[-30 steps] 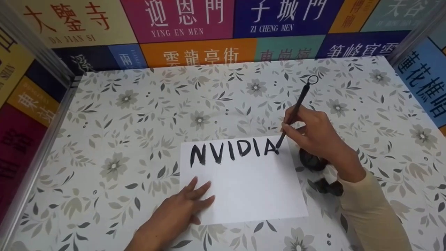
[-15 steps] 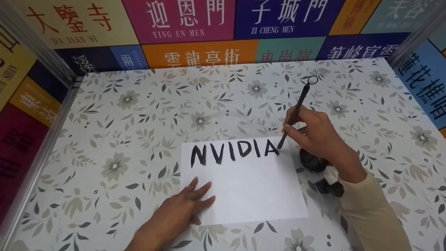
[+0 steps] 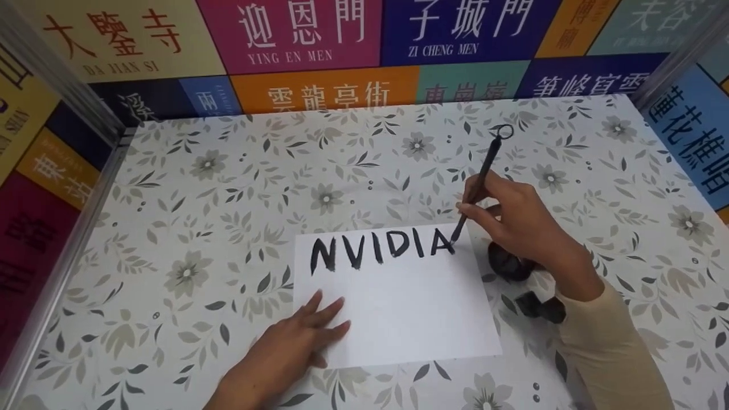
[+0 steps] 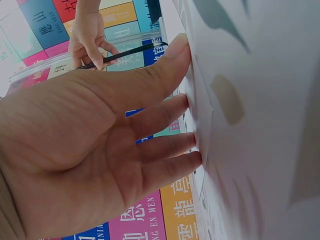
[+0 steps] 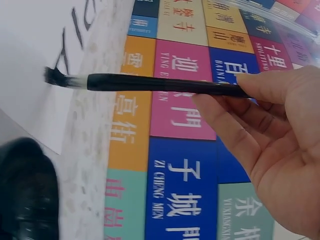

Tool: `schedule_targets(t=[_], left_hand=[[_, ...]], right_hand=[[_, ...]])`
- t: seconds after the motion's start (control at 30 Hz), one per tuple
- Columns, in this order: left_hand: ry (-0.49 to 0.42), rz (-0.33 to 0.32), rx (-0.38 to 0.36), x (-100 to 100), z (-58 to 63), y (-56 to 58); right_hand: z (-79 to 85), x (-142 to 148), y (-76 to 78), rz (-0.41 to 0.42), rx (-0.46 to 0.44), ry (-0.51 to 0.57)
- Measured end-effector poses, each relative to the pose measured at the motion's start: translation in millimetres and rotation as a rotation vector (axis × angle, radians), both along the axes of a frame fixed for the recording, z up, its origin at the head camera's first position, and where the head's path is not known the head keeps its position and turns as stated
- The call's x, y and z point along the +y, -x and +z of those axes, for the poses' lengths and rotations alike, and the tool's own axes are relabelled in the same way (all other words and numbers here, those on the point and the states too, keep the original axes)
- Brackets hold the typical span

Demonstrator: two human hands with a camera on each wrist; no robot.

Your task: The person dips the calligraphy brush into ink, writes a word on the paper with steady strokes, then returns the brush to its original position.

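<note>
My right hand pinches a dark brush with a loop at its top end. The brush's inked bristles meet the last letter on a white sheet of paper. Bold black letters reading NVIDIA run along the sheet's upper part. Spread over the sheet's lower left edge, my left hand rests its fingertips on the paper. In the left wrist view those fingers are straight, with the thumb apart from them.
A round black pot stands right of the paper, partly behind my right hand. Nearer me lies a small dark object beside the sleeve. The table has a floral cover. Panels with large characters rise behind it and at both sides.
The brush's top end has tipped slightly to the left, while its bristles stay at the last letter. My left hand stays in place.
</note>
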State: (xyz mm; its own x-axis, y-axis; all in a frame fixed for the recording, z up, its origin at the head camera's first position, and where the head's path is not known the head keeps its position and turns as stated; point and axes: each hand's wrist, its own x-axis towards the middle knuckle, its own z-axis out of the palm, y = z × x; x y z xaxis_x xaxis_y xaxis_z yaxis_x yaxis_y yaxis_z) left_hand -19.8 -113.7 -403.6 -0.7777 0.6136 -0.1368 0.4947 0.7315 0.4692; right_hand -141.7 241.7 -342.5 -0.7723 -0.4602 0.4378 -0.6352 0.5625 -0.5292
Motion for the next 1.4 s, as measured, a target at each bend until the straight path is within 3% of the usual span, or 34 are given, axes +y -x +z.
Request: schedule_targets(t=[0.27,0.4,0.57,0.73,0.93,1.23,1.4], left_hand=[[0.0,0.0,-0.019,1.4,-2.7,-0.7],[-0.019,-0.01,-0.023,1.2,-4.0,-2.1],[-0.022,-0.007,-0.025,1.0,-4.7,-3.4],[-0.031,-0.015,-0.005,-0.6,-2.1,-4.4],[-0.04,-0.021,0.035,-0.2,1.3,-1.9],[-0.025,0.027,-0.054,2.4,1.8,-0.3],[-0.025,0.009,-0.027,0.2,1.9,-0.9]], right_hand=[[39.5,15.9,-26.4,-0.119,0.06,0.046],[54.4,32.8,-33.3,-0.205,0.0,0.104],[62.7,59.0,-33.5,-0.344,-0.095,0.075],[51.6,82.6,-34.5,-0.443,-0.188,0.076],[32.5,102.7,-30.8,-0.567,-0.427,0.039],[-9.7,114.7,-7.9,-0.52,-0.683,-0.096],[-25.5,116.1,-1.0,-0.513,-0.747,-0.122]])
